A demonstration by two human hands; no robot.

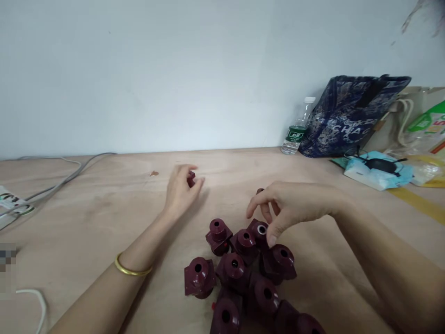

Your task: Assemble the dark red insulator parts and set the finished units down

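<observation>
My left hand (182, 188) is over the table left of centre, thumb and fingers apart. A small maroon piece (191, 179) shows in the gap between them, mostly hidden behind the hand; I see no firm grip on it. My right hand (283, 208) hovers over the far right of a cluster of maroon moulded parts, its fingers spread and curved down. Its thumb tip is close to a part with a white ring (261, 229). Each part has a squarish base and a round neck with a hole, like this one (200, 277). Behind the index finger peeks a brownish tip (260, 190).
Against the wall stand a water bottle (295, 132) and a dark blue patterned bag (347, 116). Farther right lies a light blue pack (377, 171) with a black item on it. Grey cables (74, 171) run along the left, and a brown scrap (153, 173) lies near the wall.
</observation>
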